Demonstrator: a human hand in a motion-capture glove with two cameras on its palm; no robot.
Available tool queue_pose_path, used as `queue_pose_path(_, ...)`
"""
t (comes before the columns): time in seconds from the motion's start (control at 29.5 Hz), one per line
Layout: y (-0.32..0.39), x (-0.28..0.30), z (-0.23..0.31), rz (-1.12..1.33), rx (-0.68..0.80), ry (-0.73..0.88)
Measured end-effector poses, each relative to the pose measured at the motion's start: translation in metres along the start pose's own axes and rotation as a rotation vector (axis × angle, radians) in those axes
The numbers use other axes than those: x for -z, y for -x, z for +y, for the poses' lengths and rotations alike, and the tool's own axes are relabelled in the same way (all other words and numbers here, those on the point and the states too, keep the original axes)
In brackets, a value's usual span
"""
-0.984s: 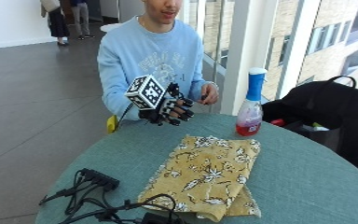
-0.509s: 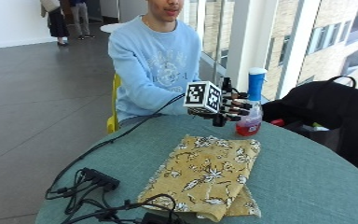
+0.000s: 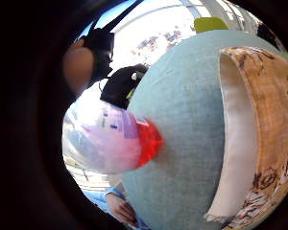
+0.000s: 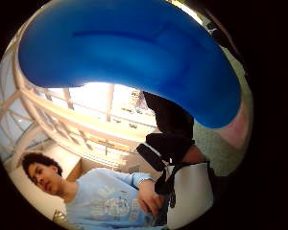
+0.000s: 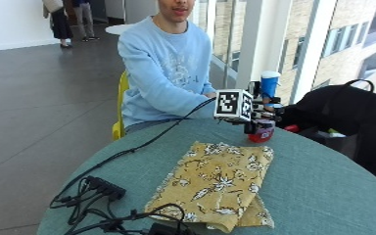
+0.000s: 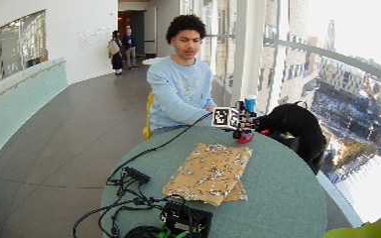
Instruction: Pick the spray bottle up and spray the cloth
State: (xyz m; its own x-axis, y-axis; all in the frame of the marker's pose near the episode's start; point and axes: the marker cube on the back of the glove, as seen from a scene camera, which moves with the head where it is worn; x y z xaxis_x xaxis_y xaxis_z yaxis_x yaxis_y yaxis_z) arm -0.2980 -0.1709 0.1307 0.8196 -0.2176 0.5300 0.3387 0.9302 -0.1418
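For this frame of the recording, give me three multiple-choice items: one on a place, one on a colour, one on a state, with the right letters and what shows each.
1. Where does the cloth lie?
A. flat on the table
B. draped over the black bag
C. on the floor

2. What colour is the spray bottle's top?
A. yellow
B. blue
C. green

3. What is the right hand doing?
A. resting flat on the cloth
B. hanging beside the chair
C. closed round the spray bottle

Answers:
1 A, the outside view shows the cloth spread on the green tabletop.
2 B, the cap is blue in the outside view and fills the thumb side palm view.
3 C, the gloved fingers wrap the bottle's body at the table's far edge, clear of the cloth.
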Motion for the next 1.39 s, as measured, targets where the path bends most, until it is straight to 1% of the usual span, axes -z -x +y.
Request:
queue_pose_path(0.31,-0.009,-0.006,-0.005,-0.039,-0.022,-0.008)
queue_pose_path(0.47,-0.010,-0.010,-0.004,-0.027,-0.005,-0.020)
queue_pose_path(0.75,0.002,0.010,0.006,0.002,0.040,-0.075)
queue_pose_path(0.92,0.015,0.054,0.032,0.045,0.077,-0.136)
queue_pose_path(1.02,0.018,0.090,0.054,0.078,0.069,-0.181)
queue_pose_path(1.22,0.014,0.170,0.111,0.179,0.016,-0.283)
queue_pose_path(1.39,0.002,0.239,0.162,0.314,-0.075,-0.350)
